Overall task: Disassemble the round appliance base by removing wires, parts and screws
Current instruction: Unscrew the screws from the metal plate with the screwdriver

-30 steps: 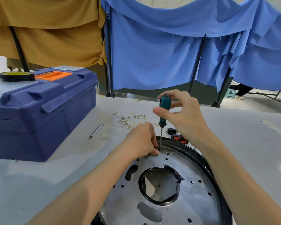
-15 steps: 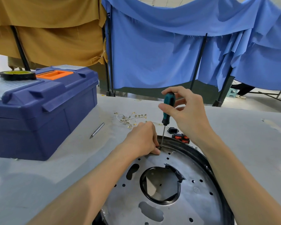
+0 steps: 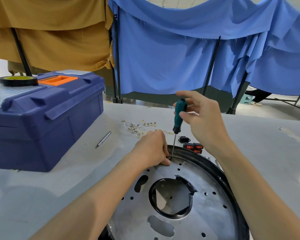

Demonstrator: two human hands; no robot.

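While left hand (image 3: 151, 149) pinched the screwdriver (image 3: 179, 115) tip to steady it at the rim, right hand (image 3: 203, 118) clasped its handle to twist, round base (image 3: 206, 205) lying at the tabletop (image 3: 59, 187) near edge.

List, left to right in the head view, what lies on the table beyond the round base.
toolbox → metal pin → wires → red switches. The small black part overlaps the switches, so it is left out.
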